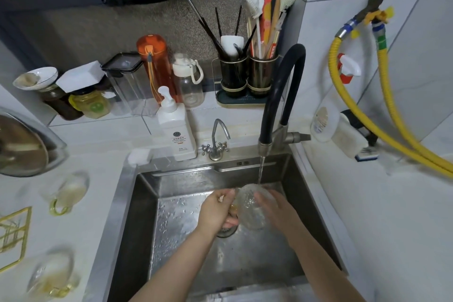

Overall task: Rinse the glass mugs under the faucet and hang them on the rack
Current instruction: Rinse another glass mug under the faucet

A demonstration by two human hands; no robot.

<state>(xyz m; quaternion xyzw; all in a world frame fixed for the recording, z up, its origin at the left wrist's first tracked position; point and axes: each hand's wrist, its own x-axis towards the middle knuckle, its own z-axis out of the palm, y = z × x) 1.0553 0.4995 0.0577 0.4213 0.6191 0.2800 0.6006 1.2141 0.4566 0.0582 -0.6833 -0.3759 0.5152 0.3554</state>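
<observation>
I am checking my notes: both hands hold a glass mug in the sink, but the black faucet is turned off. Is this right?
Not quite: the head view shows water running from the black faucet onto the glass mug. The left hand and right hand do hold it in the sink.

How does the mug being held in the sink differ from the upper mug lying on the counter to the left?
The mug in the sink is gripped by the left hand and right hand; the counter mug lies untouched.
The sink mug sits under the running faucet; the counter mug is away from the water.
The sink mug is in sharp view; the counter mug is blurred.
Both are clear glass with yellowish handles.
</observation>
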